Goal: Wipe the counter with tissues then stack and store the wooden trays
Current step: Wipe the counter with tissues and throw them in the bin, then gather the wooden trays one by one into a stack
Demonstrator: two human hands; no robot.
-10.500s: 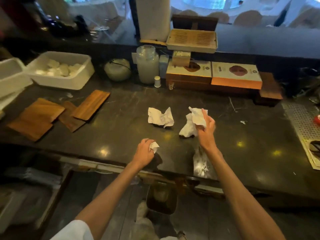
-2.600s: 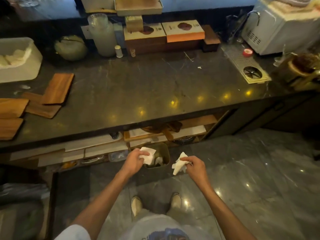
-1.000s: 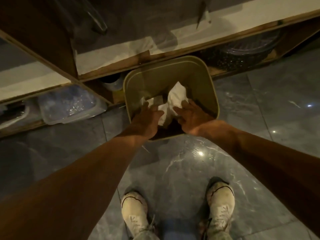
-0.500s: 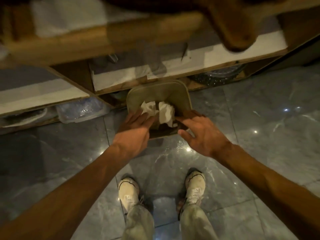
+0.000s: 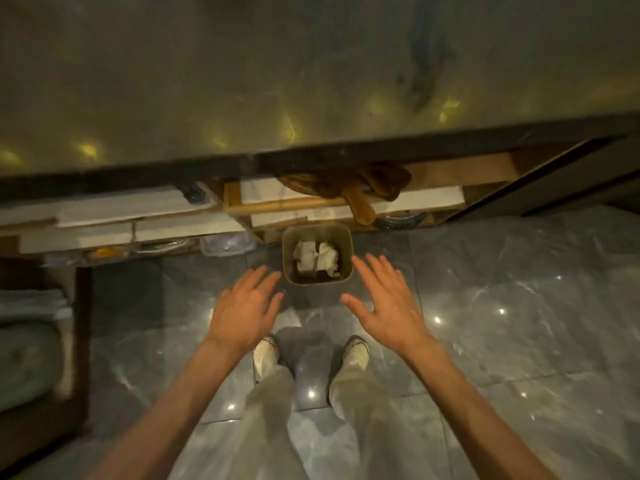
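A small olive bin (image 5: 317,282) stands on the grey marble floor (image 5: 519,323), and everything here is placed from it. Inside the bin lie the crumpled white tissues (image 5: 317,259), loose and well below its rim. The left hand (image 5: 244,308) hangs just to the left of the bin and nearer the person, palm down, fingers spread wide and holding nothing. The right hand (image 5: 384,301) hangs just to the right of the bin in the same way, flat, wide and empty; neither hand touches the bin. Behind the bin runs a low shelf (image 5: 346,207) with pale slabs and brown wooden boards (image 5: 360,199) lying on it (whether these are trays cannot be told). Above the shelf, farther from the person than the bin, the dark glossy desk (image 5: 311,81) fills the top of the view, its near edge overhanging the shelf. On the near side of the bin, between the two forearms, two pale shoes (image 5: 266,351) and light trouser legs stand on the floor.
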